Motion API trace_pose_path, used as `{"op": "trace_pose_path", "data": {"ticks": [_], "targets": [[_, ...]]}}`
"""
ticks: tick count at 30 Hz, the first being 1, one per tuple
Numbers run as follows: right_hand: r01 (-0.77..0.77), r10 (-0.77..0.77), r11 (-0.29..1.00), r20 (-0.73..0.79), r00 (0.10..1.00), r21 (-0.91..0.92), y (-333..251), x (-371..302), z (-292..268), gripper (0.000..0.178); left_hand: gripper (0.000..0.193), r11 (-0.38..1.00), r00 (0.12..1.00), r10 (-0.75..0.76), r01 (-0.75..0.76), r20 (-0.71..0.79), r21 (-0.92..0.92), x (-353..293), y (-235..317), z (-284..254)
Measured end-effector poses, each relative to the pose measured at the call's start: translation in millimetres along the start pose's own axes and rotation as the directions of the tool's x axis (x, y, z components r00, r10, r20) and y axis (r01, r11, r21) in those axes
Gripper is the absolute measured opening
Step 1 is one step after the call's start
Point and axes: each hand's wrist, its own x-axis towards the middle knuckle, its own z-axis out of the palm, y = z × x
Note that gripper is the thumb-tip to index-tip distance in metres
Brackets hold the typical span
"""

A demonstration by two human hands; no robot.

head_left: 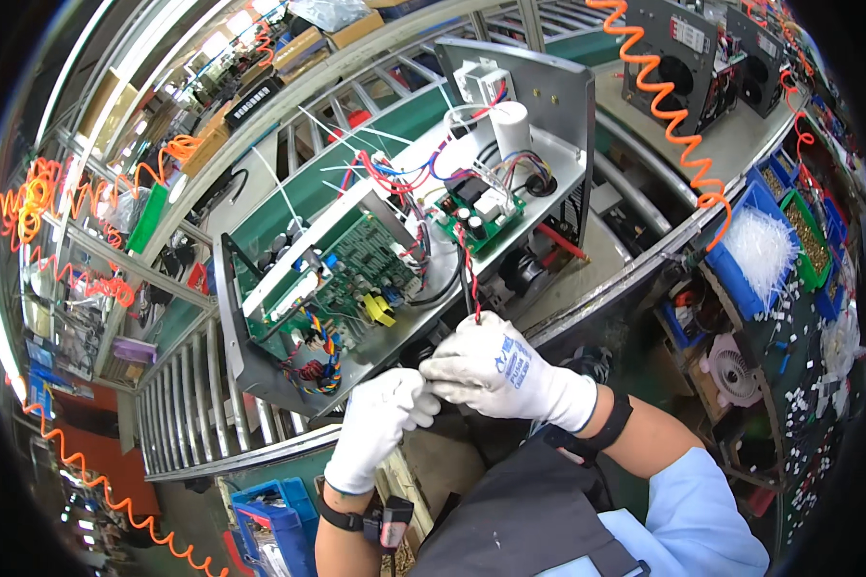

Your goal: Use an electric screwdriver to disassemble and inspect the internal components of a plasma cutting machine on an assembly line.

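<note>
2 white gloves [375, 428], 1 with blue print [512, 363]; 2 black wrist straps [618, 421]; light-blue sleeve [698, 514].

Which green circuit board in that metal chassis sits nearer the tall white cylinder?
The smaller, right-hand circuit board, close to the white cylinder; the larger board sits farther left.

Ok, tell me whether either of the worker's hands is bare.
No, the left hand and the right hand both wear white gloves.

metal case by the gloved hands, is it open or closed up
Open: no cover hides the inside of the metal case, so its green circuit board and coloured wires show plainly.
</note>
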Motion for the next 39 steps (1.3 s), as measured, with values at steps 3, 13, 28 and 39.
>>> {"op": "trace_pose_path", "data": {"ticks": [3, 13, 28, 39], "targets": [[-0.067, 0.064, 0.995, -0.038, 0.997, -0.081, 1, 10, 4, 0.017, 0.038, 0.995, 0.995, 0.093, -0.094, -0.037, -0.022, 12, -10, -3], [-0.447, 0.307, 0.834, -0.401, 0.863, -0.323, 17, 37, 58, 0.014, 0.054, 0.919, 0.986, 0.016, -0.081, -0.167, -0.387, 16, -49, 16], [-0.517, 0.367, 0.725, -0.379, 0.85, -0.456, 8, 44, 70, 0.015, 0.041, 0.412, 0.969, 0.02, -0.233, -0.247, -0.881, 21, -86, 2], [-0.518, 0.331, 0.734, -0.434, 0.838, -0.439, 11, 48, 70, 0.017, 0.048, 0.532, 0.966, 0.032, -0.235, -0.258, -0.814, 24, -80, 3]]}}
